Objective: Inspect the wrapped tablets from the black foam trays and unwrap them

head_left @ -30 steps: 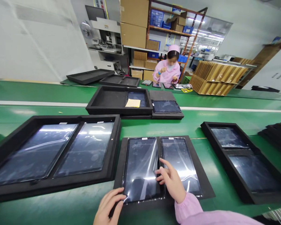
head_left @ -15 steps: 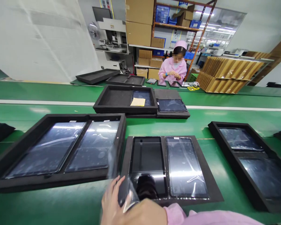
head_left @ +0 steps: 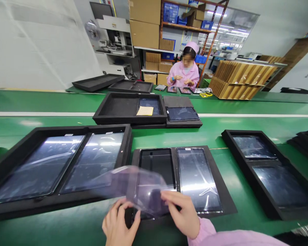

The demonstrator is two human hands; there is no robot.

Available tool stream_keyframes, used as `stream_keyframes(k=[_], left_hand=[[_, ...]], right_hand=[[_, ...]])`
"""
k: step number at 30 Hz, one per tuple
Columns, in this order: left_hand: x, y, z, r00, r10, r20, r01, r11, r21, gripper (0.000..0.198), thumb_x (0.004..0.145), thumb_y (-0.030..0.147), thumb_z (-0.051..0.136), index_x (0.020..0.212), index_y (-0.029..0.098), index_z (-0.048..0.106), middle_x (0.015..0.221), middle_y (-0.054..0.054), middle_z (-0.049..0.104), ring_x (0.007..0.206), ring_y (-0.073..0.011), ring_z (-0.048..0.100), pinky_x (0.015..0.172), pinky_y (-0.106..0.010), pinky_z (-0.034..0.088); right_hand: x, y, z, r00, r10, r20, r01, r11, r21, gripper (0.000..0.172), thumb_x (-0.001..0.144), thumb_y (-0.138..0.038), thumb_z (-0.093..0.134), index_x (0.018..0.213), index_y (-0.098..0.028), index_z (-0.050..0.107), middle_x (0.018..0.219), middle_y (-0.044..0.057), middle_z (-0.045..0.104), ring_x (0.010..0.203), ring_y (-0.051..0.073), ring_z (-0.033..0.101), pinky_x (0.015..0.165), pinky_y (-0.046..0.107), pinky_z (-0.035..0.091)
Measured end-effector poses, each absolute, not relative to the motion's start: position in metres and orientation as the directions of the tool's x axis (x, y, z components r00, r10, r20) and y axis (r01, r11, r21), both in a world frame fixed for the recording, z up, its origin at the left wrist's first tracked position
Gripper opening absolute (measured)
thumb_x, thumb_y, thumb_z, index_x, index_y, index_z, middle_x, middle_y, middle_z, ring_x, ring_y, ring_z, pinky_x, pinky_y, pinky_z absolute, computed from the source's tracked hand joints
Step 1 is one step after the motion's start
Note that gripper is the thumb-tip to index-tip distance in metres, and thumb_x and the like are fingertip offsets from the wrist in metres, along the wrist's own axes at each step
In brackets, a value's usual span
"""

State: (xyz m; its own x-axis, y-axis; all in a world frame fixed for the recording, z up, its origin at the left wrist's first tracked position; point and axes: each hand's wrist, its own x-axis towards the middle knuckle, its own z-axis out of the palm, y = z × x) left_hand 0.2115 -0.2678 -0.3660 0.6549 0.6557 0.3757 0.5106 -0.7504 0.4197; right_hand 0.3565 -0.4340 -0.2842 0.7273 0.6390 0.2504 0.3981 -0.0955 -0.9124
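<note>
Pinching the clear film (head_left: 141,186) in left hand (head_left: 119,223) and right hand (head_left: 181,213), lift evenly off the tablet (head_left: 157,164) ahead.

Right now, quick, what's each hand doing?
Left hand: closed, pinching the near edge of the clear protective film.
Right hand: closed, pinching the same film above the left tablet.

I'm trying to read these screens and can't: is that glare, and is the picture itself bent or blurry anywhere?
Head view: yes, ceiling lights mirror as white streaks on the screens in the left tray; the clear film pinched by the right hand looks smeared and hazes the tablet behind it; the wide lens makes the shelf rack lean; the green belt is sharp.
</note>
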Motion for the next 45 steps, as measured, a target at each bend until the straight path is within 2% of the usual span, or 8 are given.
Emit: stream_keyframes(k=[7,12,17,23,30,35,39,45], left_hand=[[0.227,-0.291,-0.334,0.776,0.478,0.411,0.472,-0.873,0.123,0.033,0.089,0.012,0.042,0.094,0.026,0.072,0.110,-0.011,0.071,0.106,-0.0285,0.066,0.091,-0.049,0.049],[0.253,-0.305,-0.339,0.887,0.271,0.373,0.222,-0.960,0.170,0.057,0.082,-0.004,0.037,0.111,0.031,0.071,0.117,-0.007,0.071,0.110,-0.0229,0.065,0.100,-0.043,0.048],[0.279,-0.332,-0.350,0.943,0.024,0.333,-0.032,-0.986,0.161,0.051,0.086,0.012,0.047,0.131,0.031,0.061,0.138,-0.007,0.062,0.127,-0.0268,0.056,0.110,-0.046,0.041],[0.293,-0.349,-0.346,0.932,-0.046,0.360,-0.099,-0.987,0.129,0.074,0.085,0.050,0.060,0.149,0.019,0.043,0.148,-0.019,0.053,0.135,-0.0381,0.047,0.109,-0.055,0.039],[0.309,-0.343,-0.321,0.946,-0.088,0.311,-0.191,-0.929,0.317,0.027,0.088,0.025,0.063,0.113,0.031,0.071,0.117,-0.006,0.072,0.106,-0.0240,0.065,0.090,-0.038,0.053],[0.310,-0.343,-0.327,0.971,-0.034,0.235,-0.139,-0.883,0.449,0.018,0.084,0.020,0.065,0.087,0.033,0.077,0.110,-0.003,0.074,0.102,-0.0257,0.067,0.089,-0.045,0.053],[0.312,-0.344,-0.334,0.974,0.058,0.220,-0.067,-0.850,0.522,0.025,0.094,0.027,0.053,0.083,0.031,0.075,0.107,-0.003,0.075,0.101,-0.0264,0.068,0.091,-0.050,0.051],[0.315,-0.344,-0.336,0.932,0.346,0.107,0.130,-0.594,0.794,0.036,0.098,0.046,0.039,0.092,0.025,0.067,0.099,-0.007,0.077,0.096,-0.0280,0.071,0.087,-0.044,0.056]], right_hand=[[0.388,-0.486,-0.318,0.867,0.391,0.308,0.471,-0.441,-0.764,0.038,0.091,-0.030,0.053,0.122,-0.023,0.073,0.130,0.013,0.069,0.119,0.032,0.067,0.096,0.049,0.060],[0.381,-0.505,-0.329,0.818,0.458,0.349,0.552,-0.449,-0.703,0.034,0.095,-0.030,0.052,0.120,-0.026,0.074,0.128,0.011,0.070,0.117,0.032,0.068,0.094,0.048,0.061],[0.380,-0.515,-0.337,0.786,0.497,0.369,0.598,-0.458,-0.658,0.034,0.096,-0.028,0.047,0.114,-0.029,0.077,0.132,0.009,0.068,0.129,0.032,0.060,0.102,0.052,0.055],[0.406,-0.560,-0.347,0.921,0.175,0.347,0.365,-0.695,-0.620,0.050,0.089,-0.054,0.058,0.123,-0.020,0.072,0.136,0.016,0.064,0.132,0.040,0.053,0.104,0.063,0.048],[0.406,-0.575,-0.337,0.966,0.080,0.246,0.243,-0.606,-0.758,0.043,0.087,-0.052,0.058,0.110,-0.021,0.077,0.130,0.015,0.068,0.128,0.036,0.057,0.106,0.059,0.048],[0.411,-0.583,-0.325,0.990,-0.033,0.140,0.112,-0.432,-0.895,0.044,0.081,-0.040,0.060,0.117,-0.018,0.073,0.115,0.015,0.075,0.101,0.031,0.071,0.091,0.050,0.058],[0.414,-0.587,-0.324,0.990,-0.093,0.106,0.066,-0.359,-0.931,0.052,0.079,-0.036,0.054,0.125,-0.015,0.067,0.097,0.013,0.078,0.070,0.022,0.070,0.071,0.040,0.062],[0.413,-0.577,-0.325,0.987,-0.140,0.083,0.045,-0.256,-0.966,0.051,0.078,-0.034,0.053,0.125,-0.016,0.063,0.090,0.009,0.078,0.066,0.019,0.069,0.070,0.038,0.061]])
